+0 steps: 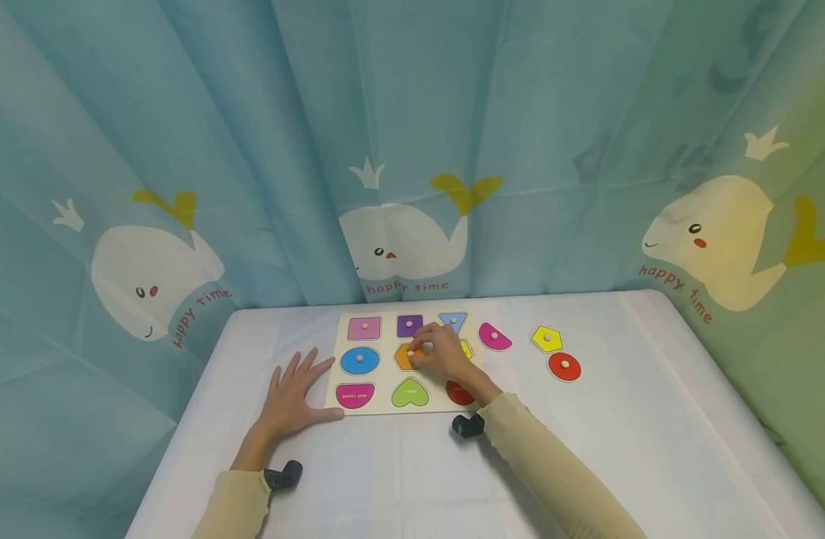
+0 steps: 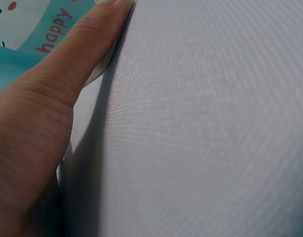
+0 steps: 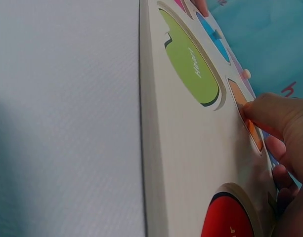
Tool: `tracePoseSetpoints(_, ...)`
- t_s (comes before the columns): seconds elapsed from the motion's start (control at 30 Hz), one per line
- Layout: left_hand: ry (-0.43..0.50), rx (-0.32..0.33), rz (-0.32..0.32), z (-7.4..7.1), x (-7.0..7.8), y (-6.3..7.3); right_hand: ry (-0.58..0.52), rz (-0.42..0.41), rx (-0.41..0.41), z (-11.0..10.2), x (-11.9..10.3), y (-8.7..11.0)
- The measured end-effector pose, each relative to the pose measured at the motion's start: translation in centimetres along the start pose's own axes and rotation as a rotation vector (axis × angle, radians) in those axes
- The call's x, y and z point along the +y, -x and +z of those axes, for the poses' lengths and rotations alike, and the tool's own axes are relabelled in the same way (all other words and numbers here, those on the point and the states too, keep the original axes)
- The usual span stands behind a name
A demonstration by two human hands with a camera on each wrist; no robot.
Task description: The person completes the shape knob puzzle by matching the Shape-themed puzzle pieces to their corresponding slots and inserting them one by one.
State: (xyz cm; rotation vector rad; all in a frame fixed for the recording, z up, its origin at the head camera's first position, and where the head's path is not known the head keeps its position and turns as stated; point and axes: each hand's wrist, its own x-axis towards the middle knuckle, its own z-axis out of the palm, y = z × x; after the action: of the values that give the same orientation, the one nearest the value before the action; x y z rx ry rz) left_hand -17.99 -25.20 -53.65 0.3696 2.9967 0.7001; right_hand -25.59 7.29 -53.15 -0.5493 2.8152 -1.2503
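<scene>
A cream puzzle board [image 1: 383, 372] lies on the table, its colored shapes in rows. My right hand [image 1: 442, 355] reaches over it and pinches the small knob of the orange hexagon piece [image 1: 404, 356], which sits flat in its recess in the right wrist view. Spread along the board's left side, my left hand [image 1: 293, 400] touches the edge with thumb and a fingertip. Knobbed pieces in the board include a pink square [image 1: 355, 328], a purple square [image 1: 403, 329], a light blue triangle [image 1: 453, 328] and a blue oval [image 1: 350, 362].
Right of the board lie a loose magenta half round [image 1: 500, 343], a yellow pentagon [image 1: 542, 346] and a red circle [image 1: 557, 370]. The knobless recesses with the green heart [image 3: 195, 69], magenta half round and red circle face the front edge. A blue whale-print curtain [image 1: 284, 150] surrounds the table.
</scene>
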Motion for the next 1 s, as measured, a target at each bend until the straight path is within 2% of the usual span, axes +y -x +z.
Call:
tracePoseSetpoints(0.2, 0.005, -0.001, 0.000, 0.0, 0.0, 0.1, 0.017, -0.006, -0.012, 0.1, 0.2, 0.0)
tracePoseSetpoints(0.4, 0.013, -0.008, -0.008, 0.1, 0.0, 0.2, 0.019, -0.051, -0.080, -1.2, 0.0, 0.1)
tracePoseSetpoints(0.6, 0.004, -0.002, -0.005, 0.1, 0.1, 0.3, -0.021, -0.106, -0.080, -3.7, -0.1, 0.3)
tracePoseSetpoints(0.7, 0.006, 0.006, 0.000, 0.1, 0.2, 0.4, -0.024, -0.104, -0.066, -5.4, -0.1, 0.5)
tracePoseSetpoints(1.0, 0.007, 0.014, 0.009, 0.0, 0.0, 0.3, 0.048, -0.113, -0.010, -10.2, 1.6, 1.2)
